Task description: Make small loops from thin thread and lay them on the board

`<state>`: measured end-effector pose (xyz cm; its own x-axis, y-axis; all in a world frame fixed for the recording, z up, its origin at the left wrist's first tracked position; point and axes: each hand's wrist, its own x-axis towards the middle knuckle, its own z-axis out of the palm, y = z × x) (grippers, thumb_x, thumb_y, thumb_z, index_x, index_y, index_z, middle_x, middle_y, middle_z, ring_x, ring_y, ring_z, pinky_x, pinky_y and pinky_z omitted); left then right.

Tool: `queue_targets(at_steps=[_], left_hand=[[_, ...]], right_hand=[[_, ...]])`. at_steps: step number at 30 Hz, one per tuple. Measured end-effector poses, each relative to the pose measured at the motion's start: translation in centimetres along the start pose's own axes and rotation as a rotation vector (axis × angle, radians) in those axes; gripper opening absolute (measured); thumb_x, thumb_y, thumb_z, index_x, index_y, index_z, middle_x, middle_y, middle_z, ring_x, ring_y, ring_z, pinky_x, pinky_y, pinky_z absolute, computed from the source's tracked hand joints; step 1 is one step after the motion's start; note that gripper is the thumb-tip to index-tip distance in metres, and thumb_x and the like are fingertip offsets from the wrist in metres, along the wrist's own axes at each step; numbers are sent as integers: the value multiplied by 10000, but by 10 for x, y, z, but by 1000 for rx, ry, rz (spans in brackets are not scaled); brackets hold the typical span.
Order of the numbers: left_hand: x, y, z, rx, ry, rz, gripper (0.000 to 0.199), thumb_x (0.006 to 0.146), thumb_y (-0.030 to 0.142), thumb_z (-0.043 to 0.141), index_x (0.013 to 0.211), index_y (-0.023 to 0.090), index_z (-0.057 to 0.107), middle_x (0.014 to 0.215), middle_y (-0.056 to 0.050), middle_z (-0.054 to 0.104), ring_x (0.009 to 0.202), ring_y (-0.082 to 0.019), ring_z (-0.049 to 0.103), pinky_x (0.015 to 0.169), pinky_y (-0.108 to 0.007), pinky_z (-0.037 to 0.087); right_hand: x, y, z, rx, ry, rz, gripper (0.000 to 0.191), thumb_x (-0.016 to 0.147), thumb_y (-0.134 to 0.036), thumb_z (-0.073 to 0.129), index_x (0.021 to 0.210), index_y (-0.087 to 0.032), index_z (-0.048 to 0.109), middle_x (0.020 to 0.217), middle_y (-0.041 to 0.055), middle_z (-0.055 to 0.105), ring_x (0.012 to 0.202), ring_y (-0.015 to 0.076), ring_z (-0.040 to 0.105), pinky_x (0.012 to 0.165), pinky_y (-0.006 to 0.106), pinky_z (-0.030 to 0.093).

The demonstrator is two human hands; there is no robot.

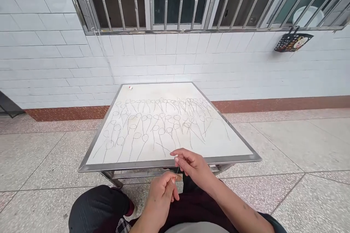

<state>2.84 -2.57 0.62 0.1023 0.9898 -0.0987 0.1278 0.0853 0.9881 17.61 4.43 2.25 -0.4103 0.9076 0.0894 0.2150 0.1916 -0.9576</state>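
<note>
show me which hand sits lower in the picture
The left hand: it is curled below the right hand, which partly overlaps the table in this view.

A wire [178, 170] runs from the left hand [163, 193] up to the right hand [194, 166], near the table's close edge. Ahead of the grip stretches the table [161, 92], with rows of wire loops [162, 116] on it, mostly ahead and leftward. Behind the table stands a wall [169, 58], with a window [180, 0] above; a bag [294, 42] hangs far ahead to the right. Left of the grip is a knee [95, 207].
</note>
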Motion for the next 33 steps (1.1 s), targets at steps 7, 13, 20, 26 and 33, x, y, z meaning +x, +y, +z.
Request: queue_targets(at_steps=[7,13,20,26,33], left_hand=[[0,-10,-3,-45,-20,9,250,841,359,531,845,179,704,442,14,566,408,-122,423,468,-229,318],[0,-12,4,2,-56,-47,294,850,370,511,954,170,700,475,0,586,446,-143,482,500,-251,368],[8,7,-16,-254,207,-41,474,799,415,614,1223,211,566,945,-77,683,835,-203,606,760,-315,459],[11,31,-35,-167,385,113,466,724,245,712,1180,256,612,955,-47,686,863,-183,612,833,-306,455],[5,40,-39,161,344,316,307,772,222,650,1064,298,705,909,-48,725,904,-235,622,881,-353,442]], right_hand=[[-6,10,-1,-91,-10,-48,241,898,-381,478,985,-227,642,729,4,590,523,100,483,460,210,420],[-7,12,2,-191,74,-89,216,898,-342,484,955,-217,651,716,12,619,589,126,561,521,226,464],[-5,7,-3,-339,120,-263,205,906,-247,474,972,-235,667,861,40,683,716,156,629,673,278,516],[-7,-7,-6,-427,68,-306,224,925,-220,445,979,-240,661,788,34,651,697,153,600,646,270,485],[-7,-8,-7,-442,11,-347,224,925,-190,451,1011,-233,653,789,28,635,703,146,567,644,257,450]])
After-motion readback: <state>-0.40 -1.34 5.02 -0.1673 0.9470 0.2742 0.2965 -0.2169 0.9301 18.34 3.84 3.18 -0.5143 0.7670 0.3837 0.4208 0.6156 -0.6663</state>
